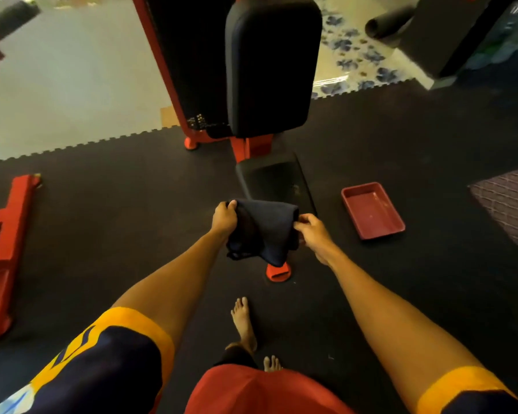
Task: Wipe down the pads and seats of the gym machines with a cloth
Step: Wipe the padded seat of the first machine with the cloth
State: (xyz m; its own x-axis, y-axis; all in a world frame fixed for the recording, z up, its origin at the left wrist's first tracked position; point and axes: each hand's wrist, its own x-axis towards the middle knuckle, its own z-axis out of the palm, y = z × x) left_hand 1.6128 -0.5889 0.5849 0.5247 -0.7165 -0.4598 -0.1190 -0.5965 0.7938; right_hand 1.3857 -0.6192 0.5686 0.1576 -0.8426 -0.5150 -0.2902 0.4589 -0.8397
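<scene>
- The cloth [266,231] hangs in the air between both hands, at 6 o'clock from the seat [275,180]. From this angle I cannot tell whether it touches the seat's near end.
- The left hand [223,218] has its fingers curled over the cloth's upper left edge. The right hand [313,234] pinches the right edge between thumb and fingers. If either pinch goes slack while the cloth is being refolded, that side would likely drop.
- The cloth sags in loose folds, with a ragged corner hanging at 7 o'clock. Wiped like this, it would probably touch only in patches and leave strips of the seat untouched.
- That hanging corner sits just above the red machine foot [278,271]. If the hands dip, it could drag across the foot or the mat [401,294] and carry grit onto the seat.
- Cloth, seat and back pad [269,67] are all dark, so missed areas would be hard to spot. The back pad, at 12 o'clock, runs out of the top of the view, and its upper part is easy to skip.
- The tray [351,215] lies on the mat at 3 o'clock from the cloth. I cannot tell whether its sheen is liquid. A sidestep could kick or tip it.
- The feet [244,321] are bare, so a step forward risks a stubbed toe on the machine foot.
</scene>
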